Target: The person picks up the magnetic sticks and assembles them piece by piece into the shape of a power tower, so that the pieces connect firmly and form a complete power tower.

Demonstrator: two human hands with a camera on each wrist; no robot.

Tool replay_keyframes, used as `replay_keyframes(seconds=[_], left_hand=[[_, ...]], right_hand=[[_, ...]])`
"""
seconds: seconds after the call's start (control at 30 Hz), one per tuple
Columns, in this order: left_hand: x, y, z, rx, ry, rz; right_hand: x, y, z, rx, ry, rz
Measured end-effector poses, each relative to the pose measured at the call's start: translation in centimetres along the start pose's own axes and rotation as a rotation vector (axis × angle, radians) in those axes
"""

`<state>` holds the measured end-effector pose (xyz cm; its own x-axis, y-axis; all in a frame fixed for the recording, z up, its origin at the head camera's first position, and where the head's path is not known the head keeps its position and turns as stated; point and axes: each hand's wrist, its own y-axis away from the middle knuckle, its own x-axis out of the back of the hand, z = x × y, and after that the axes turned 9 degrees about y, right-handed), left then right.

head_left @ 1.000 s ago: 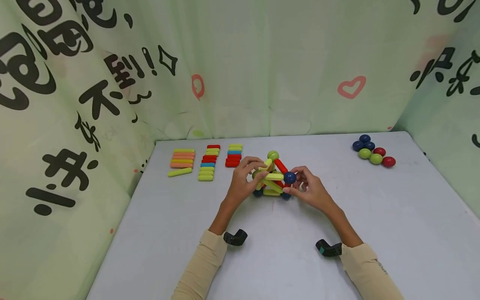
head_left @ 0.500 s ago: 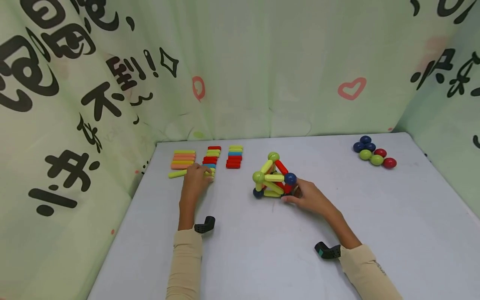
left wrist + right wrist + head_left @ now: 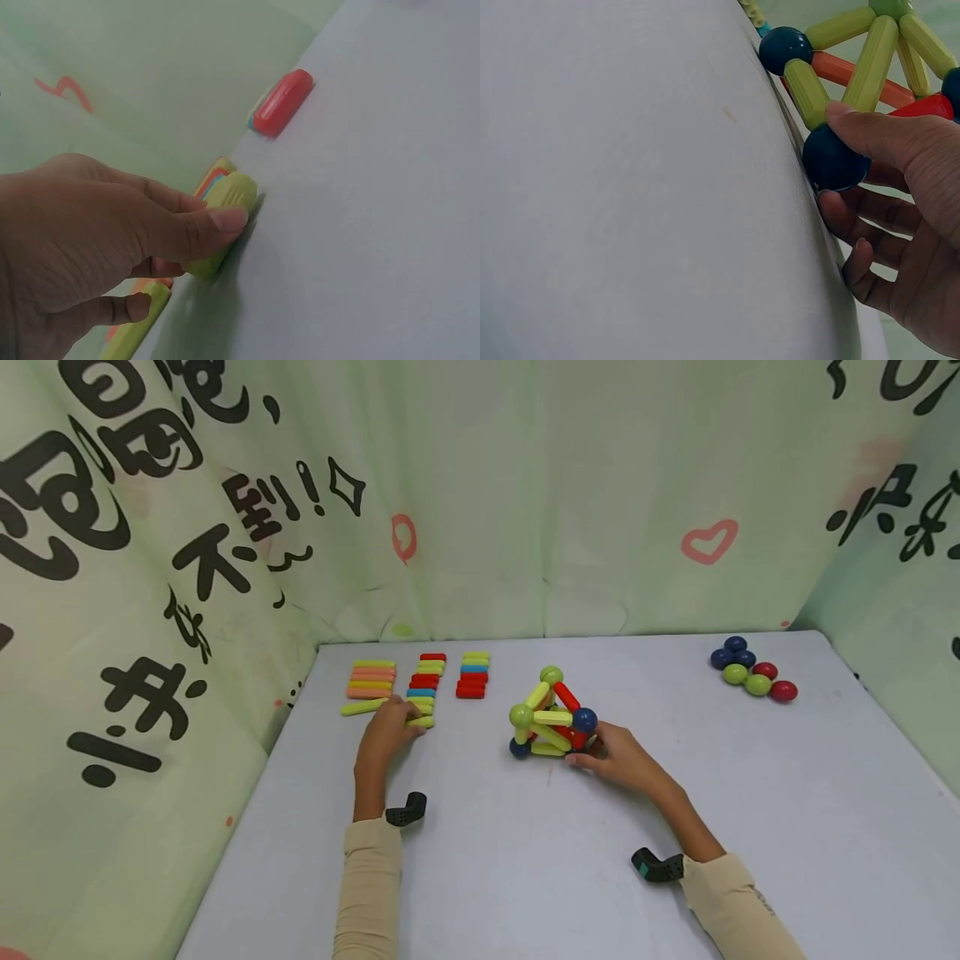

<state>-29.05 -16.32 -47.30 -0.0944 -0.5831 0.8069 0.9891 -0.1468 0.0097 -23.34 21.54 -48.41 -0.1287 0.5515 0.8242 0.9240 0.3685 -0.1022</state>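
Note:
In the head view my left hand [image 3: 385, 739] is at the near end of the middle row of short coloured rods. Its thumb and fingers pinch a yellow-green rod [image 3: 234, 193], seen close in the left wrist view. My right hand [image 3: 626, 758] is at the lower right corner of a frame [image 3: 552, 717] built of rods and balls, standing mid-table. Thumb and fingers there grip a dark blue ball [image 3: 831, 161], with yellow-green rods [image 3: 807, 94] running from it. Green balls [image 3: 521, 716] and another blue ball [image 3: 584, 720] form upper corners. Parts of the frame's far side are hidden.
Left of the middle row lies a stack of orange and yellow rods [image 3: 371, 681], with a long yellow-green rod [image 3: 363, 707] before it. A shorter row of rods [image 3: 472, 679] lies right of it. Loose blue, green and red balls [image 3: 757, 684] sit at the back right. A printed curtain [image 3: 480, 568] surrounds the table.
My left hand has left the frame, moved left to the middle row and taken hold of a yellow-green rod there. The right hand has slid down to the frame's lower right ball.

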Motion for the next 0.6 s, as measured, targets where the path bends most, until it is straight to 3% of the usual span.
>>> replay_keyframes(seconds=[0.13,0.27,0.43,0.6], left_hand=[[-0.2,0.1,0.5,-0.032,0.096,0.026],[-0.7,-0.2,2.4,-0.117,0.297,0.075],[-1.9,-1.2,6.7,-0.178,0.513,0.074],[-2.5,-2.7,11.1,-0.253,0.62,0.059]], right_hand=[[-0.1,0.1,0.1,0.015,-0.006,0.002],[-0.2,0.1,0.1,0.041,-0.015,0.01],[-0.2,-0.1,0.1,0.049,-0.014,0.021],[-0.2,-0.2,0.2,0.035,-0.015,0.014]])
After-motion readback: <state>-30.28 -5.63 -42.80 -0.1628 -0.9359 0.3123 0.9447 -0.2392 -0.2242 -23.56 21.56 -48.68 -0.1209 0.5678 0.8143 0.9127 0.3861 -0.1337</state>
